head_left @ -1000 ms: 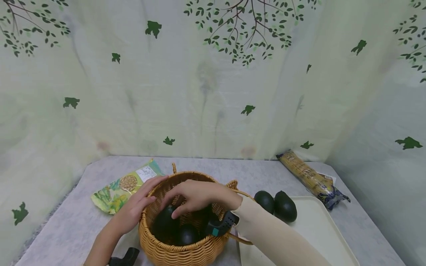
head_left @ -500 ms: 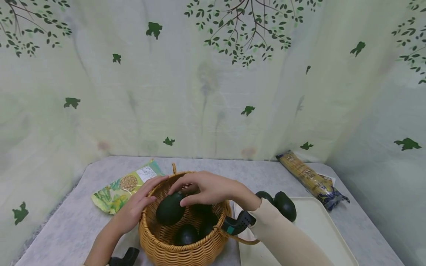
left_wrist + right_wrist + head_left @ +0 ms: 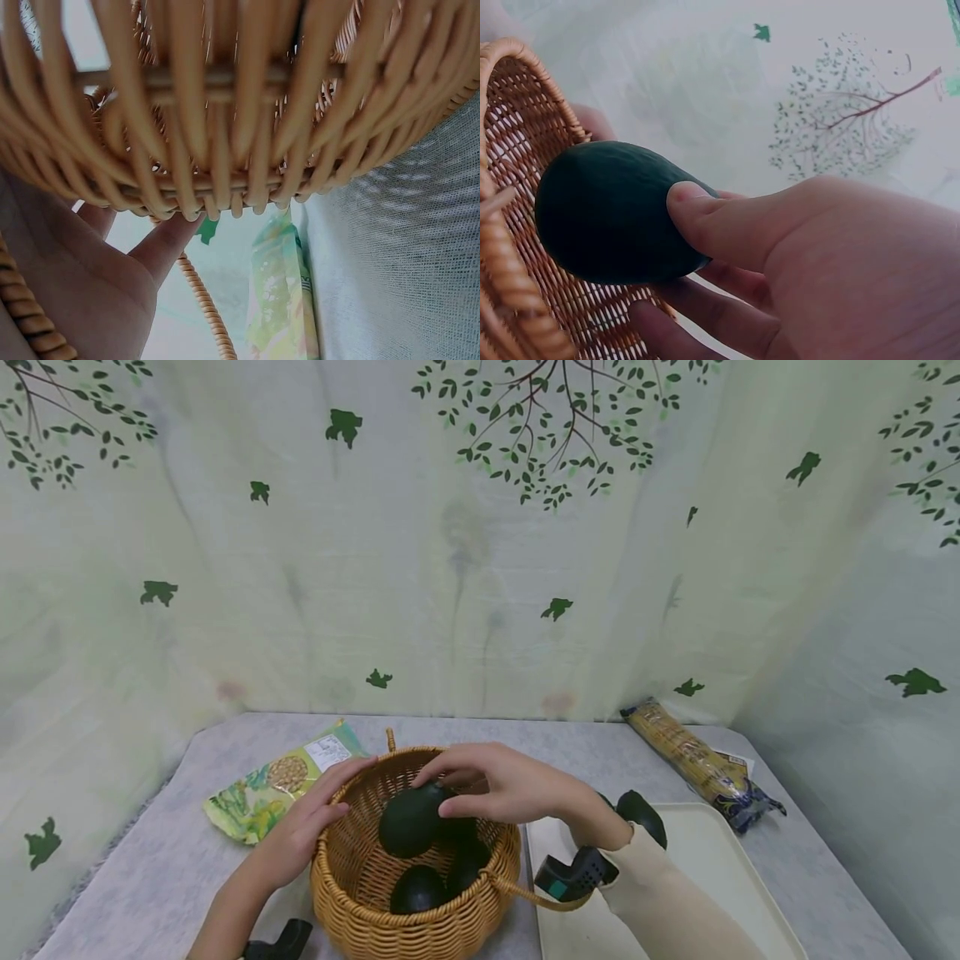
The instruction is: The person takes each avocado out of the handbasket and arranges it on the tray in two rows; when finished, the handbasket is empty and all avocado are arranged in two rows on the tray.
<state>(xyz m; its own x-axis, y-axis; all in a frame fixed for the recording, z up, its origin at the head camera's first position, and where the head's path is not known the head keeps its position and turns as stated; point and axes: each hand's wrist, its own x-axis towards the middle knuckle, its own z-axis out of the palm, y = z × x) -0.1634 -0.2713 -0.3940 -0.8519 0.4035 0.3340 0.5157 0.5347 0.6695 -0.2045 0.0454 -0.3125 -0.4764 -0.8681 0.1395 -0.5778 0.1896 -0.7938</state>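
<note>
My right hand point(image 3: 498, 781) pinches a dark green avocado point(image 3: 408, 822) between thumb and fingers, high in the round wicker basket point(image 3: 420, 935). The right wrist view shows the thumb on one side of this avocado point(image 3: 607, 217), with fingers behind and below it. Several more dark avocados point(image 3: 418, 890) lie lower in the basket, partly in shadow. My left hand point(image 3: 303, 831) rests against the basket's left rim, its fingers fairly straight. From the left wrist, the woven basket wall point(image 3: 217, 112) fills the upper view and hides the fingertips of that hand point(image 3: 97, 277).
To the right lies a white tray point(image 3: 720, 877) with dark avocados point(image 3: 641, 817) at its far left corner, partly behind my right forearm. A pack of dry noodles point(image 3: 697, 760) lies beyond it. A green food bag point(image 3: 285, 777) is behind my left hand. The basket's handle point(image 3: 540, 897) hangs toward the tray.
My right hand has lifted the avocado from the left part of the basket and moved it up and to the right. The left hand stays at the rim.
</note>
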